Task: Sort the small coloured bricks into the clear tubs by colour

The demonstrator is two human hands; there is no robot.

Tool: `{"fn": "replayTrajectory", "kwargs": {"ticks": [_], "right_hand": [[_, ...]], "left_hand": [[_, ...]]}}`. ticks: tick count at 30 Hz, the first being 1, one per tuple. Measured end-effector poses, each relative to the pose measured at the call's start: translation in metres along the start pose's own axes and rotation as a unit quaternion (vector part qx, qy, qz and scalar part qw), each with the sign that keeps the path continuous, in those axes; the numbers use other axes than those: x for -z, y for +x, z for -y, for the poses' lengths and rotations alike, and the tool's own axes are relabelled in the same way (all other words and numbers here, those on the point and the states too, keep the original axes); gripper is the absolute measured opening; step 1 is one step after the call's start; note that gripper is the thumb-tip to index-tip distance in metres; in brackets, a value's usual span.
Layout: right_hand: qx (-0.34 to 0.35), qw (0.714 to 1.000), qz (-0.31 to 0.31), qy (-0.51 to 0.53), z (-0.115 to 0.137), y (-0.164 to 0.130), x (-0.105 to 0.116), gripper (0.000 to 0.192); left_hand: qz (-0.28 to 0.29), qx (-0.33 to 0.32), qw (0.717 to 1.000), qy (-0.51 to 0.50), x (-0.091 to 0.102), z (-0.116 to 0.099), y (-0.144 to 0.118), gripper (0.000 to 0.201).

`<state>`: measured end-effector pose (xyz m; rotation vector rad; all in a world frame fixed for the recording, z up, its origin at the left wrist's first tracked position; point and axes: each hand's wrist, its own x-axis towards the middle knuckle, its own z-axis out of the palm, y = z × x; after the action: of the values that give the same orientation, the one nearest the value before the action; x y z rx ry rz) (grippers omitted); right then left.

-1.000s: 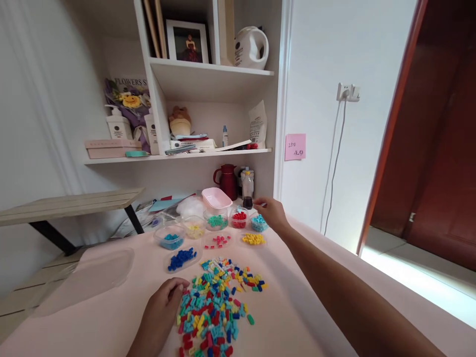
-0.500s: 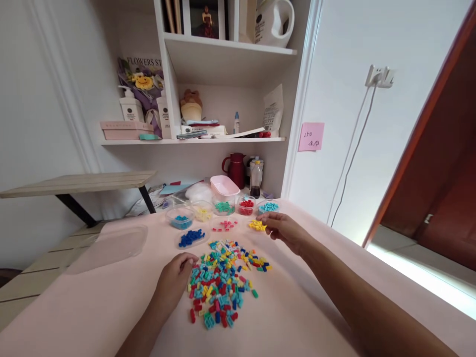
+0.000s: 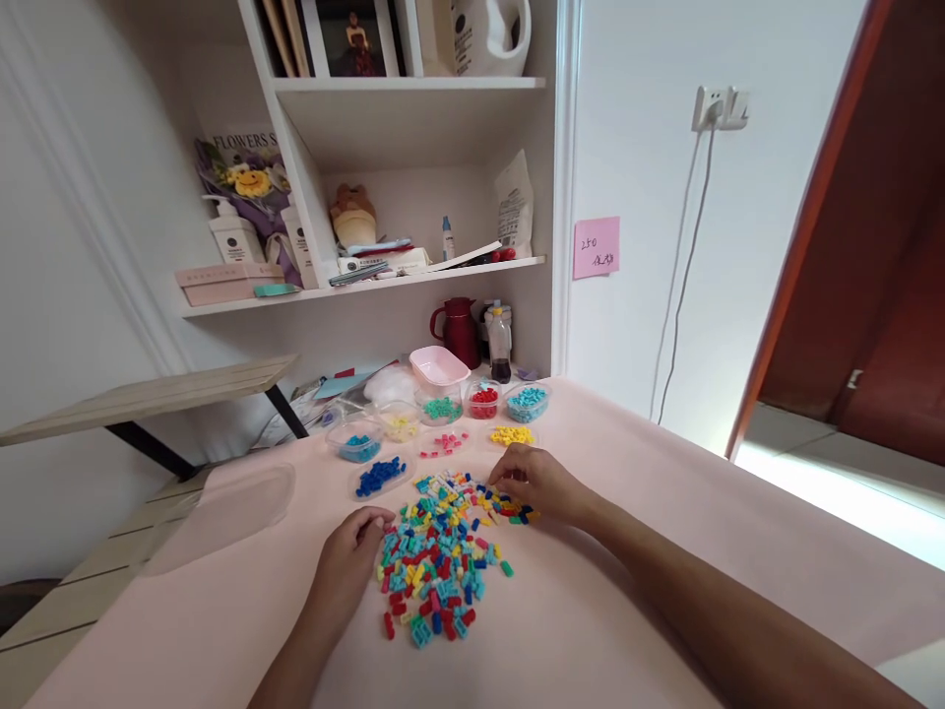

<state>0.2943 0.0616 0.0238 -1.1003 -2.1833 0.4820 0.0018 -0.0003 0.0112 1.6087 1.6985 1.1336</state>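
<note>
A pile of small mixed-colour bricks lies on the pink table. My left hand rests flat at the pile's left edge, fingers loosely curled, holding nothing that I can see. My right hand lies over the pile's upper right corner with its fingertips down among the bricks. Whether they pinch a brick is hidden. Behind the pile stand small clear tubs of sorted bricks: light blue, red, green, pale yellow, blue. Clear lids hold dark blue, pink and yellow bricks.
A large clear lid lies at the table's left. An empty pink tub, a red jug and a bottle stand at the back below the white shelves. A wooden bench is at the left.
My right hand drew back from the light blue tub at the rear to the pile's upper right corner. My left hand stayed at the pile's left edge. The camera view shifted.
</note>
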Motion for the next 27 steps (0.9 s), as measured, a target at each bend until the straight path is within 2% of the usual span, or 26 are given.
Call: {"fn": "replayTrajectory", "kwargs": {"ticks": [7,12,18,21,24,27], "right_hand": [[0.091,0.994,0.049,0.028,0.015,-0.007,-0.007,0.015],[0.121,0.989,0.081,0.026,0.018,-0.011,-0.008,0.017],[0.173,0.963,0.172,0.117,0.022,-0.014,0.002,0.016],[0.182,0.950,0.217,0.130,0.024,-0.016,0.001,0.015],[0.172,0.958,0.210,0.089,0.023,-0.017,-0.001,0.014],[0.140,0.978,0.152,0.033,0.018,-0.013,0.002,0.019]], "left_hand": [[-0.007,-0.016,1.000,0.010,0.000,0.002,0.000,0.031],[0.003,-0.011,1.000,0.013,-0.001,0.002,-0.001,0.031],[0.000,-0.011,1.000,0.004,-0.001,0.002,0.001,0.032],[-0.001,-0.011,1.000,0.003,-0.001,0.001,0.000,0.032],[0.000,-0.007,1.000,0.005,-0.001,0.000,0.000,0.032],[-0.008,-0.005,1.000,0.001,-0.001,-0.002,-0.001,0.031]]}}
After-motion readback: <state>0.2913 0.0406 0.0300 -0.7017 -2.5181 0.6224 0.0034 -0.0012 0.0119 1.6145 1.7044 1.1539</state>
